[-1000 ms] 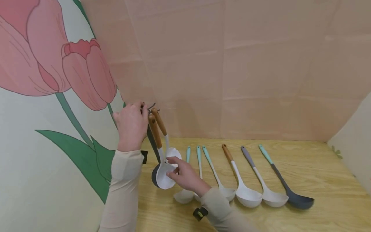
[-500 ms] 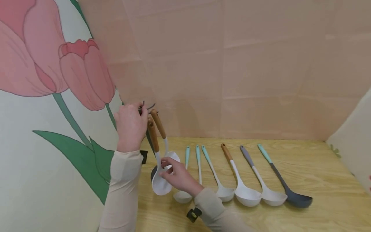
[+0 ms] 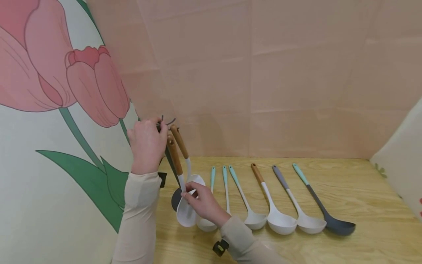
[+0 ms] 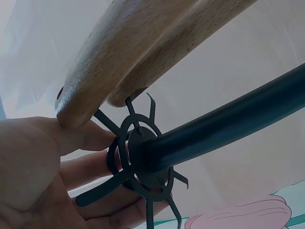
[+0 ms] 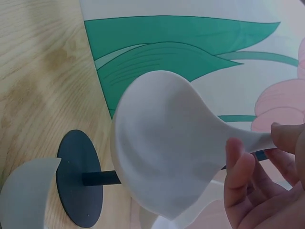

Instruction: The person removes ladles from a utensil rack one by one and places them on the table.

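My left hand (image 3: 148, 141) grips the top of a dark utensil stand (image 4: 145, 157), its fingers behind the ring of curved hooks. The stand's pole runs down to a round dark base (image 5: 78, 179). With thumb and fingers, my right hand (image 3: 206, 205) pinches the neck of a white ladle (image 5: 162, 143) that has a wooden handle. That ladle's handle end is up beside the hooks, close to my left thumb, and its bowl hangs in front of the base. Behind it, a second wooden-handled ladle (image 3: 180, 141) hangs from the stand, its white bowl partly hidden.
On the wooden table (image 3: 372, 205) several ladles lie in a row: mint-handled ones on the left, then a wooden-handled ladle (image 3: 281, 222), a grey-handled ladle (image 3: 310, 223) and a dark-bowled ladle (image 3: 339, 226). A tulip-print wall (image 3: 66, 183) rises close on the left.
My right hand has moved slightly left and its fingers have come together on the ladle's neck. The front ladle sits a little lower. My left hand stays at the stand's top.
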Action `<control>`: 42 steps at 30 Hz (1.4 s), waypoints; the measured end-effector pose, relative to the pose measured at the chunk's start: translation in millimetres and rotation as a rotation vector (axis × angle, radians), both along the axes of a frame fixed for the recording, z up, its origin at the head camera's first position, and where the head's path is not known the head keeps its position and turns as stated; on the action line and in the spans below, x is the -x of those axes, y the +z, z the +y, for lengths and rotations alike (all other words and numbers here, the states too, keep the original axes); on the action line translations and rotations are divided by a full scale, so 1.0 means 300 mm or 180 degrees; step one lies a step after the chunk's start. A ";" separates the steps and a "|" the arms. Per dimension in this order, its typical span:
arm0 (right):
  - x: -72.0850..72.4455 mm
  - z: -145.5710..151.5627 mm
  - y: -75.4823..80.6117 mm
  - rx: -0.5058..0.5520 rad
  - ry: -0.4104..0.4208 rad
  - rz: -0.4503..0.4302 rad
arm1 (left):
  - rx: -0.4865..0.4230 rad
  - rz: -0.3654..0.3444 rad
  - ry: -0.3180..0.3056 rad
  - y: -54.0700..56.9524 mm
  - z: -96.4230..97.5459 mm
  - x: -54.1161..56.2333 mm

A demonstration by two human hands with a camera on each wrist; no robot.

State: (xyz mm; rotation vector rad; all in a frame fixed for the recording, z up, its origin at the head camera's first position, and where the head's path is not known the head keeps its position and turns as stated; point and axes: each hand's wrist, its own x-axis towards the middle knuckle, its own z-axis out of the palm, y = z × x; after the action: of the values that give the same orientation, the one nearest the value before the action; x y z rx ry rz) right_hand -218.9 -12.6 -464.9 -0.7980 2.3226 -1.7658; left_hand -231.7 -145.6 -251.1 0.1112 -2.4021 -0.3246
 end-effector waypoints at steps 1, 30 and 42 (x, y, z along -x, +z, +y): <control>0.000 0.001 -0.002 -0.0003 -0.0005 0.0011 | 0.0005 0.0003 0.0002 0.000 -0.001 0.000; -0.013 0.052 0.000 0.0105 -0.0032 0.0238 | -0.0028 -0.0113 -0.0018 -0.002 -0.004 -0.004; -0.017 0.068 0.010 0.0114 -0.0070 0.0304 | 0.0047 -0.0078 -0.0008 -0.006 -0.009 0.001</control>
State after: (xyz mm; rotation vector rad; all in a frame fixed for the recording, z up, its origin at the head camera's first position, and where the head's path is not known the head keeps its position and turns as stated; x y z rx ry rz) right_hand -213.9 7.7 -462.1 -0.8844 2.3741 -1.8217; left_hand -232.0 -148.4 -253.1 0.1059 -2.4287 -0.3083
